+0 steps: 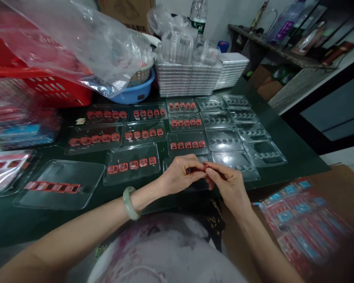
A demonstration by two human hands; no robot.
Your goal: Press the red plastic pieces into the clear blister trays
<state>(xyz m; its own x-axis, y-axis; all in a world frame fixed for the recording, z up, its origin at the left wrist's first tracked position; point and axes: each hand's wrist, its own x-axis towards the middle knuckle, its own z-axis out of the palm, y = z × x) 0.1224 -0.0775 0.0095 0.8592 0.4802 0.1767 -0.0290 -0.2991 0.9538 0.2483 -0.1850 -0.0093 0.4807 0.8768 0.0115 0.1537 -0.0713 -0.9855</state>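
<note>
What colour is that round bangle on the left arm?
The bangle is pale green, best seen in the head view.

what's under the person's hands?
Part of a clear tray on the dark green table. The left hand and right hand, pinching a red piece, hide the rest; its contents there can't be seen.

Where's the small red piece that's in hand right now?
Head view, just right of centre: the small red piece is at the fingertips of the left hand and right hand, by the near end of the clear plastic trays.
</note>
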